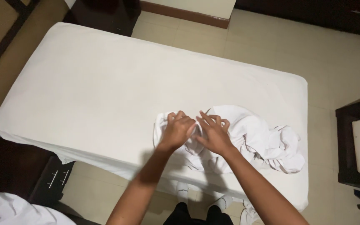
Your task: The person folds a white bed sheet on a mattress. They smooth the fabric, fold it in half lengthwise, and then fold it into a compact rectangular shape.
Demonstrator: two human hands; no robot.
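Far left, bottom corner: white bundle (9,208) on the floor, apart from the bed. Dark drawer unit (55,177) with two metal handles just under the bed's near-left corner.

Bed (96,83): white sheet pulled flat, mostly bare, angled across a tiled floor (313,46).

Left hand (176,130): knuckles up, fingers curled into the left edge of the white cloth (267,139); pinching a fold, by the look. Right hand (213,132) touching the left, fingers half spread and pressed on the same fold; grip not fully shown, hard to tell whether pinched or only pressing.

Cloth: crumpled heap near the bed's near-right edge, bulk trailing right of both hands, loose end close to the mattress corner.

Right edge: dark chair (357,143) with pale seat, well apart from the bed.

Risks, judged:
- Loose right end near the mattress edge; a pull toward the body could drag it off onto the floor.
- White on white; wrong layer easily caught, sheet lifted along with the cloth.
- Hands bunched together; folds likely to stay twisted unless spread.
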